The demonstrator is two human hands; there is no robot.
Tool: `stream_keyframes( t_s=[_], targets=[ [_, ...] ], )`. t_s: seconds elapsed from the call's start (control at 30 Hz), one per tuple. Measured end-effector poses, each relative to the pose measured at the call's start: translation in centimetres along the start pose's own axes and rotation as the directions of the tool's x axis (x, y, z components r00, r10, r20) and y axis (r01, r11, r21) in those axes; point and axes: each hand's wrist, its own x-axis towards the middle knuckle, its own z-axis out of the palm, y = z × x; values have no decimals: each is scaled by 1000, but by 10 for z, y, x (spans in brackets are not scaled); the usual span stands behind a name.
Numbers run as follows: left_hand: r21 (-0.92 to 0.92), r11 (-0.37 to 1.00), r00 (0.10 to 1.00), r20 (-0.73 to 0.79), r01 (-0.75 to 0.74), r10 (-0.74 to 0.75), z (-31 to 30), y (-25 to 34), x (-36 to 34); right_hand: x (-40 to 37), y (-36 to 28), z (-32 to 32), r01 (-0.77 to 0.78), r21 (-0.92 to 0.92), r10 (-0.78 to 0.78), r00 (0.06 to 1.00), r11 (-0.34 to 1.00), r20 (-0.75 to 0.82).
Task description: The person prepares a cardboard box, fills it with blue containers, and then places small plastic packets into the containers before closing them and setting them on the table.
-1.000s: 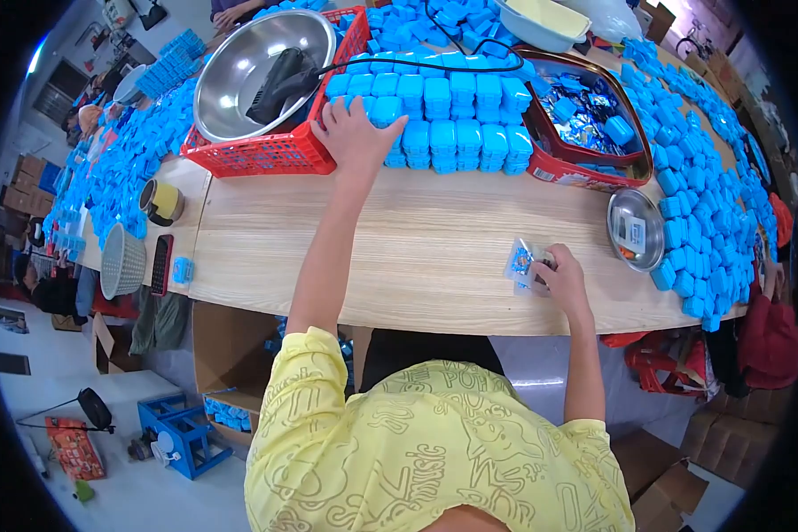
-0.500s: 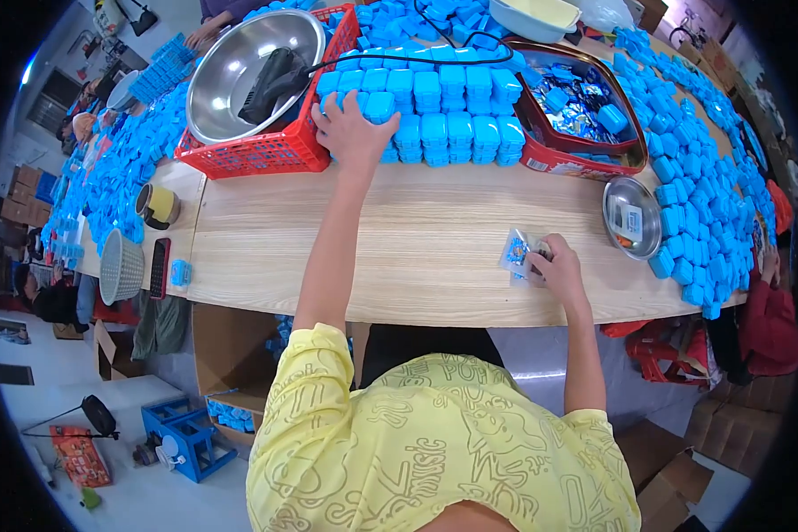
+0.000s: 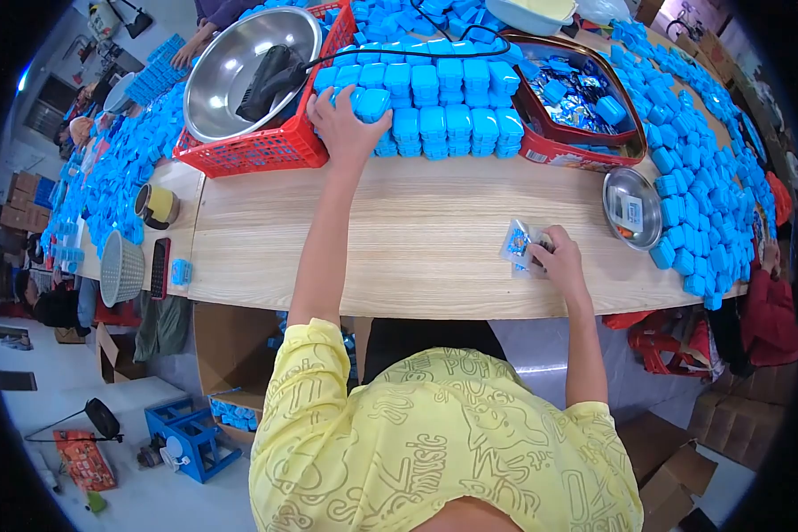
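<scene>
From where I stand, the person's left hand (image 3: pixel 341 131) is gripping a blue box (image 3: pixel 371 105), thumb on one side and fingers on the other, at the left end of the stacked boxes (image 3: pixel 457 122) and just beside the red basket (image 3: pixel 257 152). The right hand (image 3: pixel 562 266) pinches the edge of a clear packet (image 3: pixel 516 243) low over the bench (image 3: pixel 426 226), though the dark bit by its fingertips is too small to make out. Near that hand sits a small steel bowl (image 3: pixel 626 183), with a red tin (image 3: pixel 576 159) behind.
</scene>
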Motion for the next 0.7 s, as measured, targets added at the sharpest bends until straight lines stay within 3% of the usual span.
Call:
stream_keyframes(
  t_s=[0.13,0.23,0.3,0.33,0.4,0.43,0.5,0.67,0.7],
  targets=[
    [-23,997,993,-99,-70,68,-10,4,-1,-2,-7,-2,-84,64,82,996,994,35],
    [-61,991,992,-66,-116,111,-44,17,-16,-3,-14,-3,-146,121,140,989,982,52],
    [-101,986,991,-28,-135,132,-65,25,-43,-5,-13,-3,-174,182,169,985,968,43],
    [-114,984,988,61,-135,143,-75,26,-59,-5,-8,-2,-199,175,195,980,964,42],
    [-141,982,974,168,-126,149,-91,31,-92,-2,2,2,-88,255,88,996,963,14],
    [-147,985,966,229,-86,119,-96,33,-109,1,2,5,-107,248,107,994,963,15],
    [-146,989,938,340,-10,59,-104,36,-133,6,-3,11,-35,134,35,999,990,5],
    [-110,993,938,346,52,-10,-116,38,-146,17,-31,27,-40,-41,41,999,998,25],
    [-105,993,931,364,62,-20,-117,40,-147,19,-31,29,58,-241,-61,998,969,-6]
  ],
)
